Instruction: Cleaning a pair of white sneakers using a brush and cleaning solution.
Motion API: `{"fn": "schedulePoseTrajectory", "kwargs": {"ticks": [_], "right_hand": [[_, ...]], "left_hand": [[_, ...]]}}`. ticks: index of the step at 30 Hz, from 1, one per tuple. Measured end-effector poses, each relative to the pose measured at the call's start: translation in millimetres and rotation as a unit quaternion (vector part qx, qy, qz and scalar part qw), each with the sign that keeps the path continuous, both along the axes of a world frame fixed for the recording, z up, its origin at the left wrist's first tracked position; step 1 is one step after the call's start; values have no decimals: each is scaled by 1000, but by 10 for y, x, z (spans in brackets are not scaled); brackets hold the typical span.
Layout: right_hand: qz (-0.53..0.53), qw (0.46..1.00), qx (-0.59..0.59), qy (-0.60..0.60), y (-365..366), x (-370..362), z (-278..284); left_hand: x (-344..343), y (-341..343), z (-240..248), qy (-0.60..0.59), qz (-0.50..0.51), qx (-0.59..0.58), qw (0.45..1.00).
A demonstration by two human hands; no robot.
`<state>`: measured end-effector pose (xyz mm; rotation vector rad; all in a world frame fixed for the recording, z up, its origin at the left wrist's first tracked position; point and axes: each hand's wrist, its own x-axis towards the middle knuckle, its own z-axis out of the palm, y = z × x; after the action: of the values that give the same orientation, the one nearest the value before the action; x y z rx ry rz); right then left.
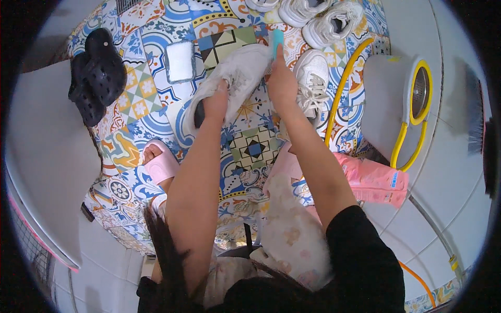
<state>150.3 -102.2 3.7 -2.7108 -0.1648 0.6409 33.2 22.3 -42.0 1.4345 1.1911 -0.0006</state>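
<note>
A white sneaker (pixel 237 70), wet-looking and covered in pale foam, is tilted over the tiled floor in front of me. My left hand (pixel 215 106) reaches into its opening and holds it; the fingers are partly hidden inside. In my right hand (pixel 283 86) is a teal-handled brush (pixel 278 39), held against the toe end of that sneaker. The brush's bristles are hidden from view. Just right of my right hand, another white sneaker (pixel 312 78) with laces stands on the floor. A white rectangular block (pixel 180 61) with a grey edge, perhaps soap or a sponge, lies left of the held sneaker.
More white shoes (pixel 334 25) stand at the far right. Black clogs (pixel 99 73) are at the left. A yellow hose (pixel 342 86) runs beside a grey-white container (pixel 386 99) with a yellow handle. A pink bag (pixel 376 180) lies by the right wall. Pink slippers (pixel 162 164) are on my feet.
</note>
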Motion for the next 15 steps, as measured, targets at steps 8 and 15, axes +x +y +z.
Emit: {"fn": "schedulePoseTrajectory", "kwargs": {"ticks": [8, 15], "right_hand": [[36, 992, 116, -45, -220, -862, 14], [-89, 980, 178, -21, -10, -404, -19]], "left_hand": [[-23, 43, -134, -35, 28, -31, 999], [41, 52, 76, 32, 17, -37, 999]]}}
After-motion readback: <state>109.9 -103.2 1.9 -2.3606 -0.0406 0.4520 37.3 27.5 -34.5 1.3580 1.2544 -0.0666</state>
